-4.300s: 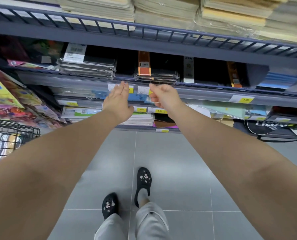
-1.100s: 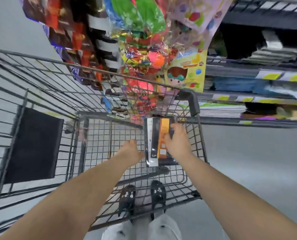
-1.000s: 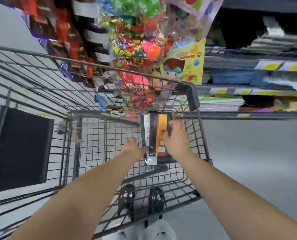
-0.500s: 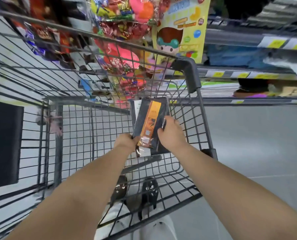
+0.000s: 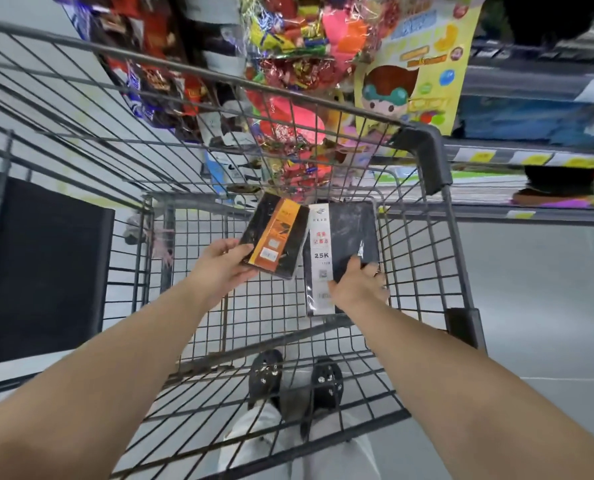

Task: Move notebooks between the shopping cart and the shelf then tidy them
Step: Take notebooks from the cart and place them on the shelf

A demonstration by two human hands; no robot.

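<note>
Toy packs hang beyond cart, orange-banded notebook beside white-banded notebook.

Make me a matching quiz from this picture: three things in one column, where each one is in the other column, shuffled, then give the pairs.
Column one:
1. orange-banded notebook
2. white-banded notebook
3. black shoes

Column two:
A. on the floor, seen through the wire of the shopping cart
B. held up, tilted, in the left hand
C. inside the cart, with the right hand on it

Pairs: 1-B, 2-C, 3-A.
</note>
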